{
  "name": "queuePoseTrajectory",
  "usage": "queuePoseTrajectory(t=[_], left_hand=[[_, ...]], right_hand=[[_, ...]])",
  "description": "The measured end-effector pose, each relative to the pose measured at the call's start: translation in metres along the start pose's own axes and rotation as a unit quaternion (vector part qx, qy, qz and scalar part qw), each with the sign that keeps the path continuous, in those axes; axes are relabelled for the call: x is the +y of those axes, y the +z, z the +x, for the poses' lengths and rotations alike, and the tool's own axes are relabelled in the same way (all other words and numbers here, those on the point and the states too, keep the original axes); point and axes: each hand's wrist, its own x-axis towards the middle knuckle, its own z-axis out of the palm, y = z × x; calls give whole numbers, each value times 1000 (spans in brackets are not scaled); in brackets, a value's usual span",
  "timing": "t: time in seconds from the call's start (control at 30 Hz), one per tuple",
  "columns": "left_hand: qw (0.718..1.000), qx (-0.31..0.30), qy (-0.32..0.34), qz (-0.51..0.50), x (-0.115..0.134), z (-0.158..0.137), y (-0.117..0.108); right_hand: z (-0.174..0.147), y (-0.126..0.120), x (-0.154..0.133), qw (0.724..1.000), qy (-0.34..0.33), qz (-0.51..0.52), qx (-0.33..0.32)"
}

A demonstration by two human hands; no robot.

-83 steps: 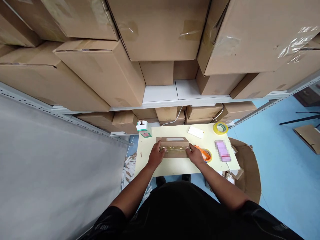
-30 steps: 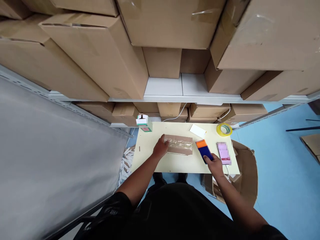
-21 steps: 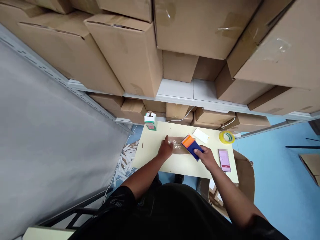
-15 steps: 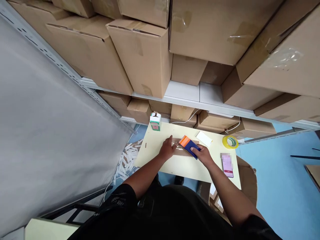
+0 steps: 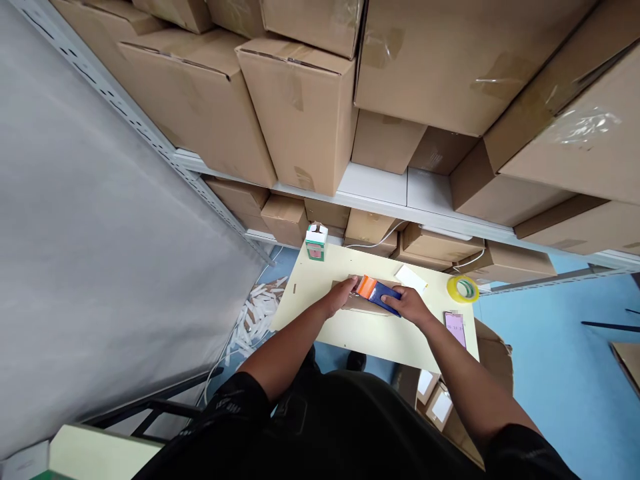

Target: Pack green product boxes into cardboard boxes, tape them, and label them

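In my right hand [image 5: 406, 305] is a slim blue-and-orange box [image 5: 384, 295], gripped at its blue end with the thumb on top. The orange end points left, toward my left hand [image 5: 342, 296]. Under the box lies a flat brown cardboard sheet [image 5: 367, 307] with shiny clear plastic film on it. My left hand is closed at the film by the sheet's left part, its fingertips close to the orange end; exactly how they grip is hard to see.
On the cream table [image 5: 310, 313] stand a green-and-white carton [image 5: 316, 243], a white card or flat box [image 5: 411, 278], a yellow tape roll [image 5: 463, 289] and a phone [image 5: 455, 328]. Shelves of cardboard boxes [image 5: 300, 120] rise behind. White strips [image 5: 253, 323] litter the floor at left.
The blue-and-orange box has turned flatter, its orange end now lower and at my left fingertips. My left hand has closed in from lying across the film. The view has shifted slightly.
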Motion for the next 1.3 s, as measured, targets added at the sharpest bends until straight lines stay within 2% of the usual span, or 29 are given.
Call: queuePoseTrajectory(t=[0.07, 0.2, 0.3, 0.47, 0.57, 0.77, 0.9, 1.03, 1.17, 1.3], left_hand=[[1000, 0, 0, -12, 6, -2, 4], [997, 37, 28, -68, 7, -4, 9], [995, 58, 8, -80, 2, -4, 9], [992, 116, -40, 33, -2, 1, 9], [985, 145, -21, 91, -3, 3, 10], [976, 153, 16, 157, -9, 5, 9], [976, 169, 9, 136, -23, 8, 0], [982, 172, -10, 74, -37, 5, -20], [975, 186, 33, 116, -47, -6, -39], [963, 224, 31, 149, -58, -10, -46]], right_hand=[[3, -4, -6, 999, -5, -42, -6], [5, -8, -16, 994, 4, -108, -19], [4, -8, -21, 991, 9, -129, -22], [3, -9, -26, 989, 21, -139, -36], [4, -12, -27, 987, 15, -154, -44], [5, -18, -31, 981, 30, -184, -59], [3, -25, -27, 979, 37, -188, -63], [2, -32, -19, 974, 46, -216, -55], [3, -30, -23, 972, 36, -222, -68], [5, -27, -34, 970, 35, -223, -87]])
